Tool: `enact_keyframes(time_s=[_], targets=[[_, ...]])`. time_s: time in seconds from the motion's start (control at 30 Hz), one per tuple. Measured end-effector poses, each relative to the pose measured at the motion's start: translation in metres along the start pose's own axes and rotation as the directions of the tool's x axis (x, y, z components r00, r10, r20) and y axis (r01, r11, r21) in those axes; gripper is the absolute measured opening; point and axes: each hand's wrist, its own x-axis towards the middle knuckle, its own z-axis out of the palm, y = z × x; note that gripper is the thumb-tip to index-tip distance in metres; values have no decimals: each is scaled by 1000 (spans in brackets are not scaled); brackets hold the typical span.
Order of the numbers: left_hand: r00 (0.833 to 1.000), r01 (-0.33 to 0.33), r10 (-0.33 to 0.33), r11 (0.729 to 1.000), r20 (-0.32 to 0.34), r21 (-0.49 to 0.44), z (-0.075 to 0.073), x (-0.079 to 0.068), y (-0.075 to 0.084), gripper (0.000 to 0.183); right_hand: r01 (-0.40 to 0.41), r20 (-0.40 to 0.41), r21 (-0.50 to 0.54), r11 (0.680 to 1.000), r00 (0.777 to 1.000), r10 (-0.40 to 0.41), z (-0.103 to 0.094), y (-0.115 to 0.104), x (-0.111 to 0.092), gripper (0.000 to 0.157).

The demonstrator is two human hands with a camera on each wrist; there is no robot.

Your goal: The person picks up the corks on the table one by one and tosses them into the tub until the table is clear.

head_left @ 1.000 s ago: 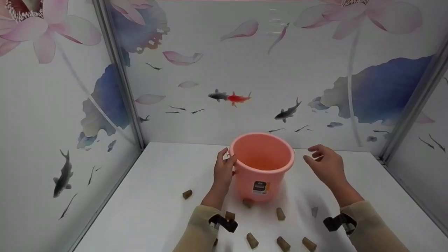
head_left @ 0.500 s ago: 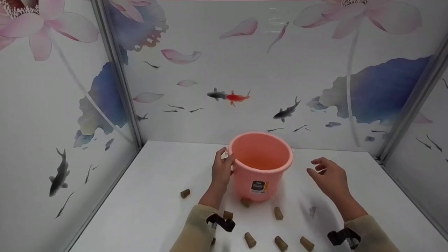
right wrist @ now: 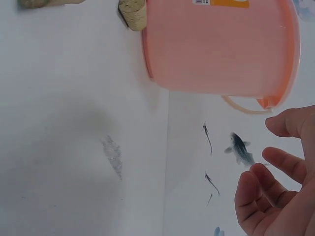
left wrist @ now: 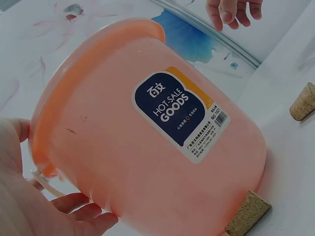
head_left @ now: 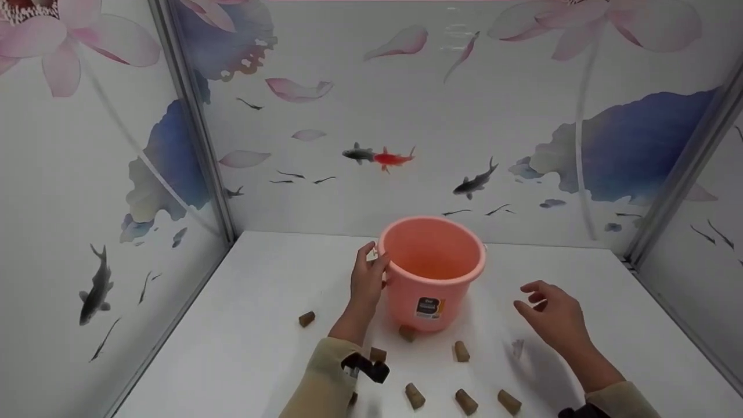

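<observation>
A pink plastic bucket with a dark label stands upright on the white table. My left hand holds it at the left side of the rim, the thumb at the edge and the fingers against the outer wall by the handle joint. To the right of the bucket, apart from it, my right hand hovers above the table with loosely bent fingers and holds nothing. Several brown cork stoppers lie in front of the bucket. One cork lies close against its base. The bucket's bottom inside is hidden.
A lone cork lies left of my left forearm. White panels painted with lotus flowers and fish enclose the table at the back and both sides. A grey smudge marks the tabletop on the right.
My right hand has moved away from the bucket's right side, down and toward me. The left hand and the bucket stay in place; the head view shifts slightly.
</observation>
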Motion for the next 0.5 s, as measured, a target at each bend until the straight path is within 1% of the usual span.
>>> enact_keyframes(time_s=[0.13, 0.3, 0.5], targets=[[1000, 5, -5, 1000, -5, 11, -2, 1, 0, 65, -7, 30, -5, 1000, 1000, 7, 2, 3, -6, 36], [1000, -13, 13, 1000, 13, 4, -3, 1, -1, 67, -14, 73, -17, 1000, 997, 15, 5, 3, -12, 37], [1000, -17, 17, 1000, 20, 3, -2, 0, -3, 65, -17, 108, -32, 999, 994, 20, 10, 4, -22, 36]])
